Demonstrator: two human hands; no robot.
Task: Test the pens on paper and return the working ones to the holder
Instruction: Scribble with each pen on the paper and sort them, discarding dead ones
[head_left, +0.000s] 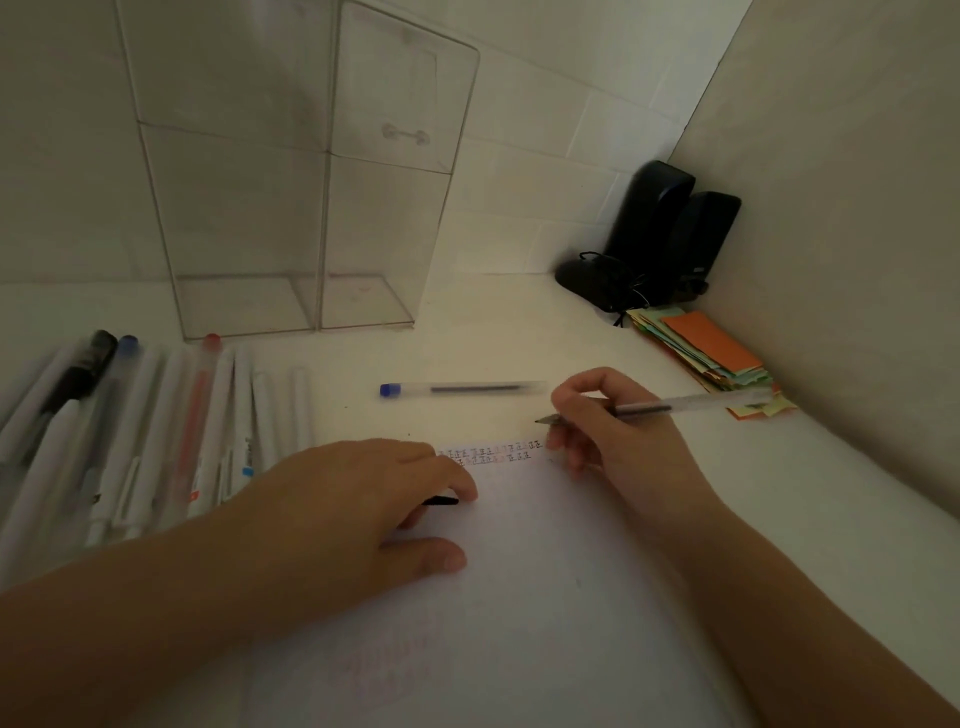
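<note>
White desk (519, 322): right hand (618, 441) fingers pinching a clear pen (675, 405) above paper (519, 571), left hand (363, 499) pressing flat, fingers together.

Dim corner, white tiled wall (519, 171), white desk (779, 519) — black speakers (670, 228).

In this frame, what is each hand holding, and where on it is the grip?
The right hand pinches a clear pen low on the barrel, near the tip. The left hand lies flat on the paper, covering a small black object.
</note>
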